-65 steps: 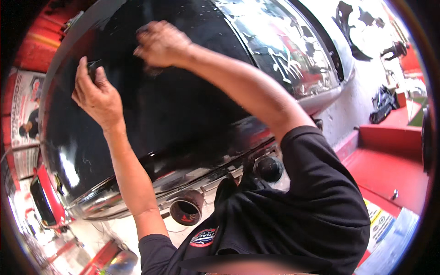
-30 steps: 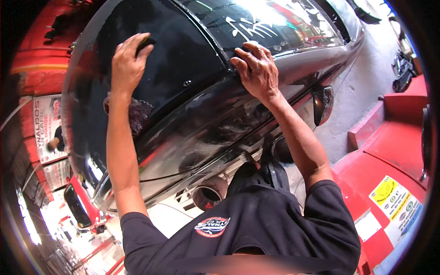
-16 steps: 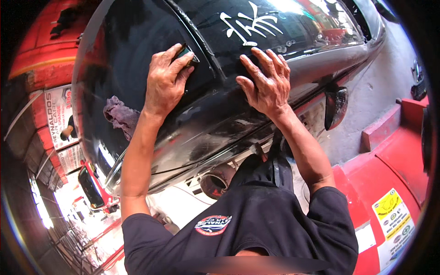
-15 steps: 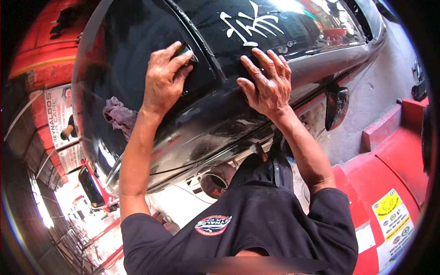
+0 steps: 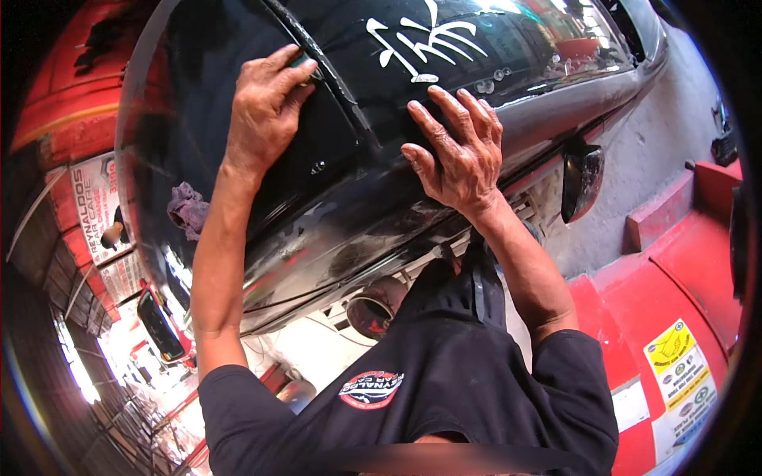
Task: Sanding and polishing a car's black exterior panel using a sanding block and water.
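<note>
My left hand point(image 5: 266, 111) is closed in a pinch on a small flat dark-green piece point(image 5: 300, 61). Fingers cover most of it, so its exact kind is hidden. It sits against the glossy black car panel point(image 5: 198, 87), just left of the long seam beside the rear glass point(image 5: 349, 47). My right hand point(image 5: 460, 151) lies with fingers spread on the lower edge of that dark glass, below a white painted or stuck-on character point(image 5: 429, 44), and holds nothing. A crumpled purple-grey rag point(image 5: 188, 209) rests on the panel left of my left forearm.
A side mirror point(image 5: 582, 182) juts out right of my right forearm. Below the car stands a bucket point(image 5: 373, 311). Red steps or barriers point(image 5: 675, 238) with a yellow-white sign point(image 5: 679, 381) are at the right. Another vehicle point(image 5: 161, 321) and a person point(image 5: 117, 232) appear far left.
My left hand has slid up and left along the panel with the green piece. My right hand stays spread on the glass edge, shifted slightly. The whole view has tilted a little.
</note>
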The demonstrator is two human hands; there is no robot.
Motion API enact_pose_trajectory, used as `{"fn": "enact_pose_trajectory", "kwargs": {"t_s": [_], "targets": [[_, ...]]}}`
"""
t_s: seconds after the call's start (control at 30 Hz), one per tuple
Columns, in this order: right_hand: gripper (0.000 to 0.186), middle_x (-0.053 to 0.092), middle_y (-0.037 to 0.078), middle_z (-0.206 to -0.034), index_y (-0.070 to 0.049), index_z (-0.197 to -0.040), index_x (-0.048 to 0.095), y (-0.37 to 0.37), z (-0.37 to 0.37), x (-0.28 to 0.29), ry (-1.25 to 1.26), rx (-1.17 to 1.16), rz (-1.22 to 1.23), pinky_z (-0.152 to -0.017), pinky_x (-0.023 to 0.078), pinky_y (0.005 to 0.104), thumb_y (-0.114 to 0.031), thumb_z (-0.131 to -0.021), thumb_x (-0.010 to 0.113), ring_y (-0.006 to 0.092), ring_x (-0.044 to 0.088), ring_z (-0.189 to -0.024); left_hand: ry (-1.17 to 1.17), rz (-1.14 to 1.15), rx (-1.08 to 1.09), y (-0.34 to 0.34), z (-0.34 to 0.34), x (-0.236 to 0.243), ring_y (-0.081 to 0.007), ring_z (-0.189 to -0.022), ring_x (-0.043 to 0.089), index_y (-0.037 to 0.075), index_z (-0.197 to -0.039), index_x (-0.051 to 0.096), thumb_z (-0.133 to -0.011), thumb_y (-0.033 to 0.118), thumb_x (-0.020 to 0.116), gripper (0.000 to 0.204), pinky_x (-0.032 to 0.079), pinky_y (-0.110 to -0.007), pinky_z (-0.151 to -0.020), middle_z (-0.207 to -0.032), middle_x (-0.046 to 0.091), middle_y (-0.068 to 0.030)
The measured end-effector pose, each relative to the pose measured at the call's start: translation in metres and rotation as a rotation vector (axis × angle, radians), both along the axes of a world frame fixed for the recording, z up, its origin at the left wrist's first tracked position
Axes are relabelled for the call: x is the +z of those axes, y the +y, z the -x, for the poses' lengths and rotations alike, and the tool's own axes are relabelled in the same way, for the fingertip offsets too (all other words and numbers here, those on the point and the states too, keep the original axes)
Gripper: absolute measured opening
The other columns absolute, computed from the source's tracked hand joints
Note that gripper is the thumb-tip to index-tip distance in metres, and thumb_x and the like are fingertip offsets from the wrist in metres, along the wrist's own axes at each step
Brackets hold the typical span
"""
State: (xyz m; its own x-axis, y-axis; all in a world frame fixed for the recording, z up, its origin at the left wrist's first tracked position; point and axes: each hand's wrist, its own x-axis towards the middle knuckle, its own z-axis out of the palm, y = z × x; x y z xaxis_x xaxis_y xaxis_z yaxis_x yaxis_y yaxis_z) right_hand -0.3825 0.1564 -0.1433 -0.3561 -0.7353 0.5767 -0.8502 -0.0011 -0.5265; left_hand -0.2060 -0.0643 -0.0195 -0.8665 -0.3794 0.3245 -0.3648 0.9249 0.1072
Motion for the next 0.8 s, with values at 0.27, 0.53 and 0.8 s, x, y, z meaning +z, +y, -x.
{"fn": "enact_pose_trajectory", "kwargs": {"t_s": [0.27, 0.53, 0.8], "targets": [[0.046, 0.062, 0.008, -0.146, -0.021, -0.137, 0.071, 0.000, 0.002, -0.002, -0.003, -0.004, -0.011, -0.118, 0.033, 0.0511, -0.048, -0.100, 0.065, 0.0354, 0.053, -0.134, 0.020, 0.006, 0.013, 0.003, 0.002, -0.006, -0.0340, -0.114, 0.065, 0.012, -0.117, 0.080, -0.082, 0.006, 0.084, 0.035, 0.053, -0.041, -0.102, -0.130, 0.072, -0.0141], [0.045, 0.062, 0.008, -0.146, -0.022, -0.136, 0.072, -0.003, -0.006, 0.004, -0.020, 0.025, 0.028, -0.118, 0.033, 0.0512, -0.048, -0.100, 0.065, 0.0353, 0.053, -0.134, 0.066, 0.097, 0.055, -0.029, 0.000, 0.001, -0.0331, -0.111, 0.066, 0.012, -0.115, 0.080, -0.086, 0.008, 0.081, 0.030, 0.054, -0.041, -0.098, -0.127, 0.074, -0.0130], [0.045, 0.062, 0.008, -0.146, -0.021, -0.136, 0.072, 0.000, -0.003, 0.004, -0.004, 0.005, 0.014, -0.118, 0.033, 0.0506, -0.048, -0.100, 0.065, 0.0350, 0.054, -0.134, 0.053, 0.079, -0.001, -0.022, -0.004, 0.001, -0.0336, -0.114, 0.066, 0.012, -0.116, 0.080, -0.084, 0.003, 0.082, 0.034, 0.053, -0.041, -0.101, -0.129, 0.073, -0.0137]]}}
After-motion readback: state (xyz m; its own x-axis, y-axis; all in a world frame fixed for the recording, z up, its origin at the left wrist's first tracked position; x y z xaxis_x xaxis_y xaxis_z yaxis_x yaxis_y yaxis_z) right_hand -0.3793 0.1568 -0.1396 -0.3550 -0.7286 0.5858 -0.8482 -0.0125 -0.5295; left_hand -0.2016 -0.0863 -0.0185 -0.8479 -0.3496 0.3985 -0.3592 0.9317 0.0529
